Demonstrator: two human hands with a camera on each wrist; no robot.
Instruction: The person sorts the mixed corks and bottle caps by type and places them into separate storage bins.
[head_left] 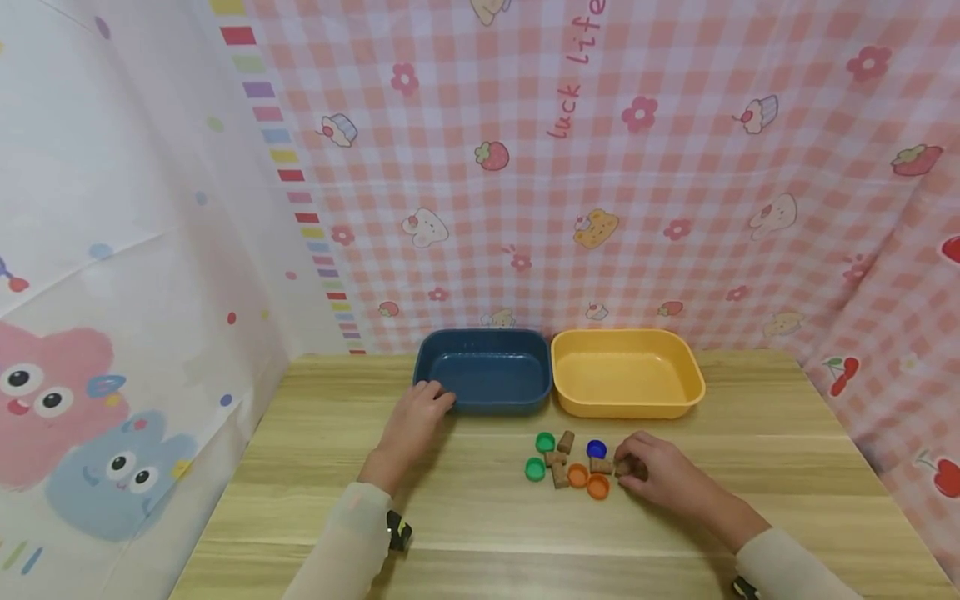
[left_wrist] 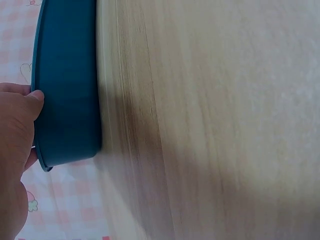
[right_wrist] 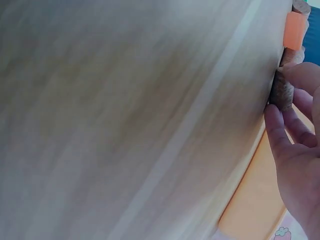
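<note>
My left hand [head_left: 414, 418] grips the near-left rim of a dark blue tub [head_left: 498, 408]; in the left wrist view the thumb lies against the tub's outer wall. On the table's right side, my right hand [head_left: 666, 468] pinches a brown cork [right_wrist: 282, 93] between thumb and fingers, close to the tabletop. Just left of it are several more corks, one of them a cork [head_left: 566, 442] at the back of the group. Among them lie two green caps [head_left: 535, 469], two orange caps [head_left: 597, 487] and a blue cap [head_left: 596, 449].
A yellow tub [head_left: 630, 412] stands right beside the blue one, at the back of the wooden table [head_left: 487, 542]. Behind both hangs a pink checked cloth [head_left: 525, 192], and a white printed cloth [head_left: 165, 275] covers the left side.
</note>
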